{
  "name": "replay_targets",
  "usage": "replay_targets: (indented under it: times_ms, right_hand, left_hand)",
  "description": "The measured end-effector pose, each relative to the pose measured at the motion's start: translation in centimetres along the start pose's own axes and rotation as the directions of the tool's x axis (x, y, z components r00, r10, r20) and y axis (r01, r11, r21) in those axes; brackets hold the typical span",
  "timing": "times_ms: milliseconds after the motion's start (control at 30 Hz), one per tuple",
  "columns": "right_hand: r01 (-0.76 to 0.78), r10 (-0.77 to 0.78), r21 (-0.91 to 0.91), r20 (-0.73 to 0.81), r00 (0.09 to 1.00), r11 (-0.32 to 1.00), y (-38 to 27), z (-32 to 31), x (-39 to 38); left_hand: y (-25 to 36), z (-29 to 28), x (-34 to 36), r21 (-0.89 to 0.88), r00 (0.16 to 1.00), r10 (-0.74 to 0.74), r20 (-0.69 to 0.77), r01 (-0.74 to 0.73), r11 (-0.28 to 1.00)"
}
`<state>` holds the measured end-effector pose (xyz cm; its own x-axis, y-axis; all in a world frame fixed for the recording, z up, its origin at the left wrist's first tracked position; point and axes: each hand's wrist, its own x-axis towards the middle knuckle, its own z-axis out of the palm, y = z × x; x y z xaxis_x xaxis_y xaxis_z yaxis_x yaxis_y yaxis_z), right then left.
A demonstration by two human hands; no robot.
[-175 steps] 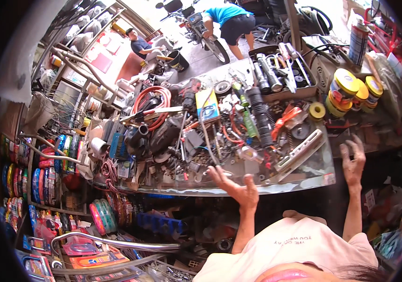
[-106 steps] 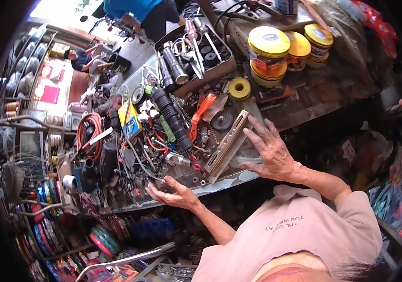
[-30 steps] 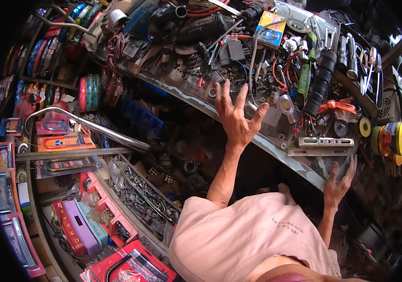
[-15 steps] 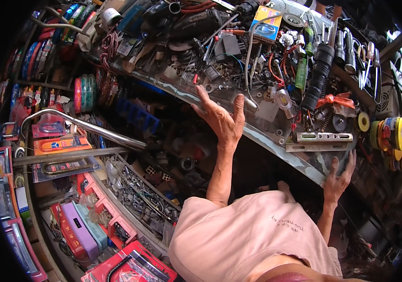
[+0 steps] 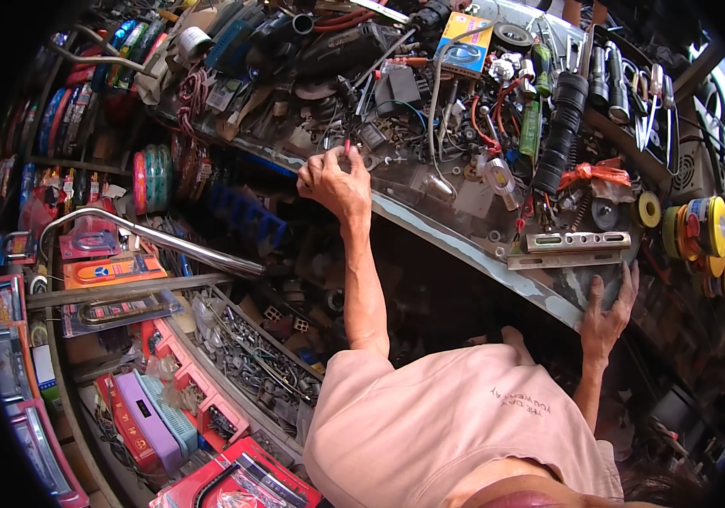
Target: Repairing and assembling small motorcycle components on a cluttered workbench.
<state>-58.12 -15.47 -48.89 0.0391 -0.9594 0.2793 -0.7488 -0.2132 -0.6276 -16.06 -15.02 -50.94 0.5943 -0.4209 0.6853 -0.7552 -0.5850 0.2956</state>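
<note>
While you are holding your left grip (image 5: 335, 182) curled, your right grip (image 5: 606, 317) is resting fingers apart.
Head view: a small red piece (image 5: 348, 147) is showing at your left fingertips by the tabletop's (image 5: 569, 286) edge, whether clamped I cannot tell.

Small red piece (image 5: 347, 147), slim, at the left hand's (image 5: 339, 184) fingertips, near the desk's (image 5: 561, 285) front edge; too small to identify, whether pinched can't tell. Silvery metal bar (image 5: 578, 243), slotted and holed, lies on the desk, just beyond the right hand (image 5: 605, 320).
</note>
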Motion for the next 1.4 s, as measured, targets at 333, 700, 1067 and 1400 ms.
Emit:
replay_targets:
  times_ms: [333,700,1067,1400]
  right_hand:
    - [0.003,-0.002,0.009,-0.007,1.000,1.000,-0.2,-0.1,0.0]
    - [-0.003,0.003,0.054,-0.013,1.000,0.999,-0.3,-0.1,0.1]
    - [0.020,-0.020,0.001,-0.015,1.000,1.000,0.1,-0.1,0.1]
    - [0.015,-0.014,0.023,-0.021,1.000,1.000,0.1,0.0,0.1]
  left_hand:
    - [1.2,-0.6,0.6,-0.078,0.994,0.075,-0.078,-0.081,0.994]
    - [6.5,-4.2,-6.4,-0.550,0.991,0.019,-0.135,-0.091,0.830]
    - [3.7,-2.7,-3.5,-0.094,0.998,0.048,0.047,-0.043,0.995]
    - [3.1,-4.5,0.0,-0.273,0.822,0.498,0.277,-0.430,0.861]
